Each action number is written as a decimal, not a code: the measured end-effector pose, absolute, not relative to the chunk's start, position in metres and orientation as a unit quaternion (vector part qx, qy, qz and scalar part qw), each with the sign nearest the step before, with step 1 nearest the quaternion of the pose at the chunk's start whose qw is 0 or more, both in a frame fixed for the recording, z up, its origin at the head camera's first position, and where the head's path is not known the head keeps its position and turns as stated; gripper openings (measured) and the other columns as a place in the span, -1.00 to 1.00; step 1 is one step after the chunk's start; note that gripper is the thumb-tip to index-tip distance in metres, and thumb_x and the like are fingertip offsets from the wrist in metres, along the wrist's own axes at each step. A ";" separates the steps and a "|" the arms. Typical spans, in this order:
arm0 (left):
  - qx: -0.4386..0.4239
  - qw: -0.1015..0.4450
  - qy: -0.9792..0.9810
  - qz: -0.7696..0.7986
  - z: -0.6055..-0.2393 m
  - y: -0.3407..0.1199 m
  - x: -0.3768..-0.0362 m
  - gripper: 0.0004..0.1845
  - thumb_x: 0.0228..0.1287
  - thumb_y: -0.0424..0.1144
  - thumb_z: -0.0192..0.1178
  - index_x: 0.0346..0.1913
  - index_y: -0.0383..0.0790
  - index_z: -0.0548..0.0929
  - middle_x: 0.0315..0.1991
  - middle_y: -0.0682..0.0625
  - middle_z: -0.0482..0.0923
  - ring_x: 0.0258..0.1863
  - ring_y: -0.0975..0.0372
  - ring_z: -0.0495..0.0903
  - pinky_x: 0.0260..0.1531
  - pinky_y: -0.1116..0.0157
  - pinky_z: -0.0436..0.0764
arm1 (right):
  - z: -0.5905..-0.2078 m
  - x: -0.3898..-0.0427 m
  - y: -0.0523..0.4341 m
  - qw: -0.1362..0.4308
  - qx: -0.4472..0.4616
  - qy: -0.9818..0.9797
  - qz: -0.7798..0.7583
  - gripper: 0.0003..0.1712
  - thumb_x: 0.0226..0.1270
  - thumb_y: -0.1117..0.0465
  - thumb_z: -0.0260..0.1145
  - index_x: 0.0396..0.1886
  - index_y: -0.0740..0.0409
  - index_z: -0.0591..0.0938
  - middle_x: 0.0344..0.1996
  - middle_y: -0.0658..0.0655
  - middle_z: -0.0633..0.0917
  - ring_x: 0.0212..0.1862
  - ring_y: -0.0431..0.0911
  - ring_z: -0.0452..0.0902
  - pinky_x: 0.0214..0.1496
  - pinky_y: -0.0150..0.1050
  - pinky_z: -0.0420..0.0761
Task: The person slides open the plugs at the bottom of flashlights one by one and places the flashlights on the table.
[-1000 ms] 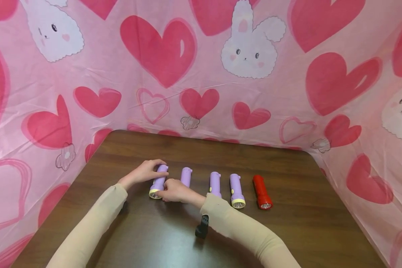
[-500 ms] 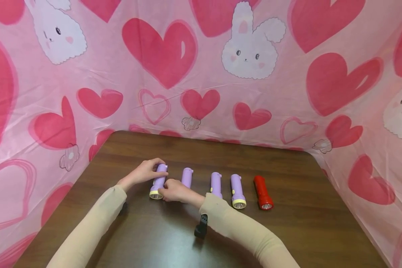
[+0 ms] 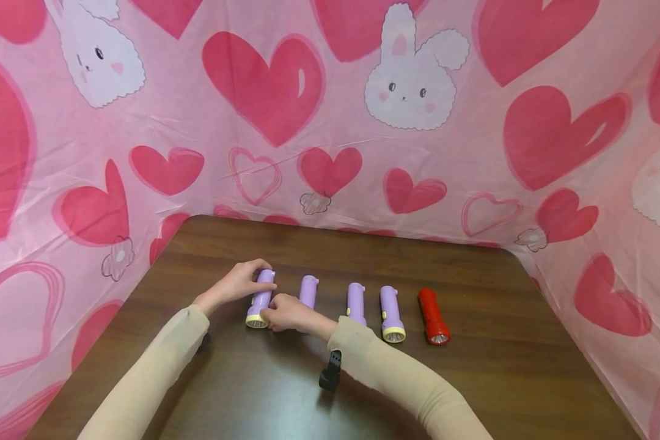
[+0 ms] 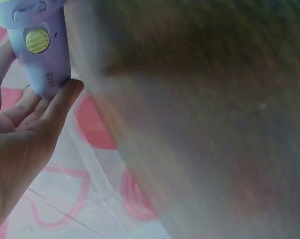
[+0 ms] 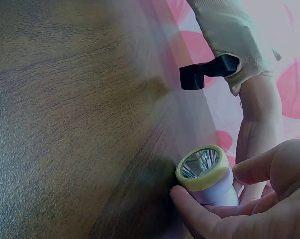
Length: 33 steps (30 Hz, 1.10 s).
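Observation:
At the left end of a row lies a purple flashlight [image 3: 261, 299] with a pale yellow rim, its lens towards me. My left hand [image 3: 239, 283] grips its tail end, thumb on one side and fingers on the other. In the left wrist view, a yellow switch [image 4: 38, 41] shows on the purple body above that hand. My right hand [image 3: 294, 314] holds the head end. The right wrist view has the yellow-rimmed lens [image 5: 202, 164] between the thumb and fingers of the right hand [image 5: 261, 209]. A second purple flashlight [image 3: 309, 289] lies partly hidden behind my right hand.
Farther right lie a third purple flashlight [image 3: 355, 299], partly covered by my right sleeve, another purple flashlight [image 3: 389, 308] and a red flashlight [image 3: 431, 315]. All rest on the brown wooden table [image 3: 253, 391]. Pink heart-print cloth [image 3: 330, 140] hangs around it. A black wrist mount [image 3: 331, 371] juts from the right cuff.
The head view has shifted slightly. My right fingertips have drawn back a little to the right along the yellow rim. Both hands stay on the same flashlight, which keeps its place.

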<state>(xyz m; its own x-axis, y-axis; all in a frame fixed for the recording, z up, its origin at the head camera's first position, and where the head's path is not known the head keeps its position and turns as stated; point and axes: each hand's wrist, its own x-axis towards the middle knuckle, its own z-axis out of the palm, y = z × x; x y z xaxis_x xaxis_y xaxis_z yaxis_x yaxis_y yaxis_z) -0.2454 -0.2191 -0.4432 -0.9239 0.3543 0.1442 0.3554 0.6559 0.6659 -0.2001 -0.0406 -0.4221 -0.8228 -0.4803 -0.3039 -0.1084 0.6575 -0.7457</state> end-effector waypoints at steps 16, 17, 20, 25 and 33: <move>-0.170 0.023 -0.916 -0.362 -0.438 -0.218 -0.243 -0.57 0.15 -0.12 0.44 -0.05 -0.36 0.62 -0.20 -0.20 0.68 -0.26 0.12 0.58 -0.28 0.29 0.55 | -0.424 -0.202 -0.041 0.303 -0.125 0.827 -0.457 -0.78 0.39 0.28 0.22 -0.34 0.41 0.61 -0.53 0.08 0.54 -0.42 -0.11 0.53 -0.12 -0.11 0.76; -0.167 0.025 -0.917 -0.362 -0.438 -0.218 -0.243 -0.57 0.15 -0.12 0.44 -0.05 -0.36 0.62 -0.20 -0.20 0.68 -0.26 0.12 0.58 -0.28 0.29 0.55 | -0.424 -0.202 -0.041 0.307 -0.122 0.823 -0.462 -0.77 0.40 0.28 0.21 -0.31 0.43 0.61 -0.51 0.10 0.55 -0.39 -0.10 0.54 -0.10 -0.09 0.75; -0.162 0.028 -0.916 -0.366 -0.437 -0.217 -0.244 -0.58 0.15 -0.13 0.44 -0.05 -0.35 0.62 -0.19 -0.21 0.68 -0.25 0.12 0.58 -0.28 0.29 0.56 | -0.423 -0.203 -0.040 0.311 -0.117 0.818 -0.470 -0.76 0.40 0.28 0.22 -0.24 0.46 0.61 -0.44 0.16 0.60 -0.33 -0.06 0.57 -0.06 -0.05 0.74; -0.155 0.040 -0.910 -0.382 -0.431 -0.216 -0.243 -0.60 0.14 -0.15 0.45 -0.05 -0.32 0.63 -0.15 -0.21 0.70 -0.19 0.08 0.61 -0.24 0.26 0.59 | -0.419 -0.203 -0.039 0.308 -0.108 0.810 -0.488 -0.78 0.39 0.28 0.24 -0.20 0.44 0.57 -0.38 0.15 0.59 -0.29 -0.05 0.56 -0.06 -0.03 0.74; -0.150 0.060 -0.905 -0.394 -0.421 -0.216 -0.242 -0.61 0.14 -0.15 0.45 -0.04 -0.27 0.64 -0.13 -0.16 0.71 -0.08 0.03 0.64 -0.12 0.14 0.62 | -0.413 -0.205 -0.040 0.280 -0.112 0.825 -0.478 -0.75 0.34 0.23 0.29 -0.23 0.40 0.58 -0.35 0.13 0.63 -0.23 -0.01 0.65 -0.11 -0.09 0.75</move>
